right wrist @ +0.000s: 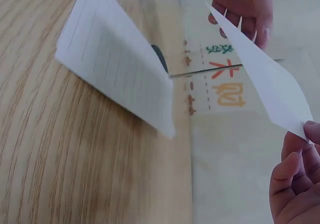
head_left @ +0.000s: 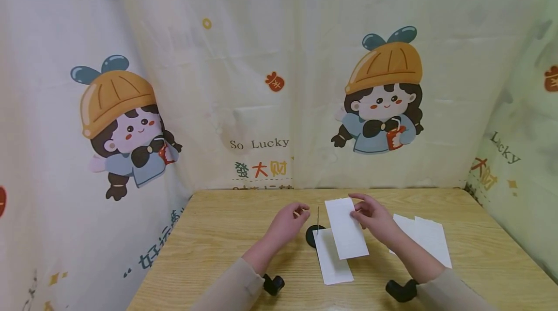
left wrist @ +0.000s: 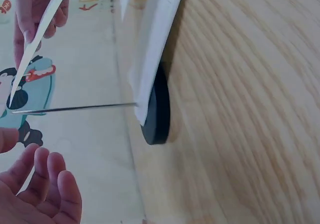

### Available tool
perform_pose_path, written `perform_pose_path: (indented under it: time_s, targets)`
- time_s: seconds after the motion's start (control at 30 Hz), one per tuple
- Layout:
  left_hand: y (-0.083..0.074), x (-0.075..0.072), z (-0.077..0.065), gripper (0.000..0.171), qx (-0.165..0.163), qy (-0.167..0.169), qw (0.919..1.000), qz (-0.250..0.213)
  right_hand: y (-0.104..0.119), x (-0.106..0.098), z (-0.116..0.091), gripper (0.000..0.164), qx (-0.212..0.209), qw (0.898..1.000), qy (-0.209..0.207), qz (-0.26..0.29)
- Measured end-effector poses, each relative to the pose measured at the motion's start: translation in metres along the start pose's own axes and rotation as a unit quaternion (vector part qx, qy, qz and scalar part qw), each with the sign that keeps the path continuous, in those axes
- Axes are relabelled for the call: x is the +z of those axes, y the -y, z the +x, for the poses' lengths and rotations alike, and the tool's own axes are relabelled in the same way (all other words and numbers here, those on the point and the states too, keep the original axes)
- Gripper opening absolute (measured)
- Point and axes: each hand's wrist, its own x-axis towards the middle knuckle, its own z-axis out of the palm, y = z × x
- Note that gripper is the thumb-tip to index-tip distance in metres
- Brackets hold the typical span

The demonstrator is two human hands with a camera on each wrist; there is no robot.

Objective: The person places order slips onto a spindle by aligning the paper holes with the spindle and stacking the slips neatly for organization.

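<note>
A bill spike stands on the wooden table, with a thin upright metal rod (head_left: 318, 215) on a round black base (left wrist: 160, 116). Lined white slips (right wrist: 107, 59) are threaded low on the rod and slant from the base down to the table. My right hand (head_left: 374, 219) pinches a white paper slip (head_left: 347, 231) by its right edge, thumb against fingers. That slip hangs in the air over the threaded ones, its far left corner close to the rod. Just left of the spike, my left hand (head_left: 289, 224) hovers with loosely bent fingers (left wrist: 40, 176) and holds nothing.
More white paper slips (head_left: 429, 239) lie on the table (head_left: 209, 233) to the right, partly behind my right forearm. A printed cloth (head_left: 244, 83) hangs behind the table and along both sides. Black camera mounts (head_left: 273, 284) sit at both wrists.
</note>
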Motion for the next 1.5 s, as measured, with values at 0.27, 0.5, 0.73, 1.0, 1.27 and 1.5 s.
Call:
perform_pose_path:
  time_s: [0.27, 0.5, 0.73, 1.0, 1.27, 1.5]
  targets:
    - [-0.014, 0.000, 0.001, 0.032, 0.015, -0.013, 0.9970, -0.076, 0.006, 0.010, 0.002, 0.049, -0.004, 0.999, 0.002, 0.033]
    - [-0.023, 0.007, 0.003, 0.033, 0.006, -0.001, 0.9951, -0.098, 0.007, 0.022, 0.004, 0.050, 0.012, 1.000, 0.004, 0.029]
    - [-0.026, 0.016, 0.007, 0.026, -0.004, -0.001, 0.9964, -0.084, 0.002, 0.029, 0.006, 0.049, 0.017, 0.999, 0.009, 0.038]
    - [-0.028, 0.018, 0.007, 0.021, -0.008, -0.016, 0.9962, -0.085, 0.004, 0.033, 0.005, 0.048, 0.009, 0.998, 0.016, 0.055]
    - [-0.027, 0.018, 0.009, 0.022, -0.012, -0.025, 0.9947, -0.099, 0.004, 0.035, 0.005, 0.049, 0.019, 0.998, 0.010, 0.060]
    - [-0.027, 0.017, 0.010, 0.021, -0.014, -0.023, 0.9948, -0.098, 0.009, 0.035, 0.003, 0.048, 0.014, 0.998, 0.011, 0.068]
